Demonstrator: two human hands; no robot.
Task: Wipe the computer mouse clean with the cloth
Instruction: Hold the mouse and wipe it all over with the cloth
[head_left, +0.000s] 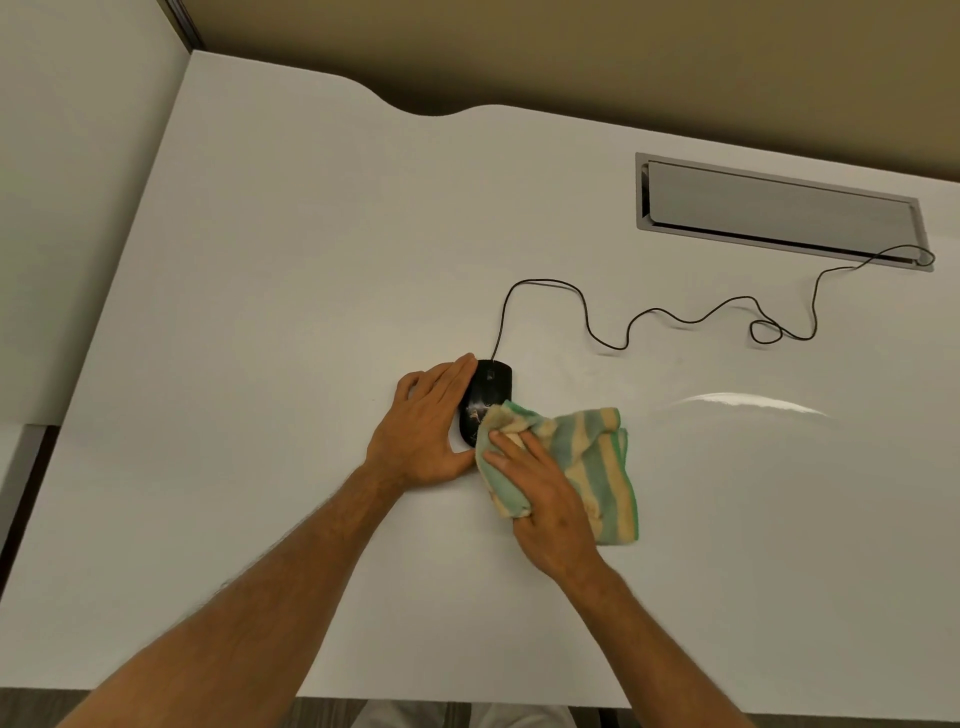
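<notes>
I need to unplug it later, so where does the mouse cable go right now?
In the head view, the cable leaves the far end of the mouse, snakes right across the white desk, and drops into the grey cable hatch at far right.

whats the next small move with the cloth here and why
Probably slide the right hand and the cloth forward over the mouse. The cloth covers only the mouse's near end, pale smudges show just ahead of its edge, and the front is bare. The left hand lies along the mouse's left side, apparently bracing it.
</notes>
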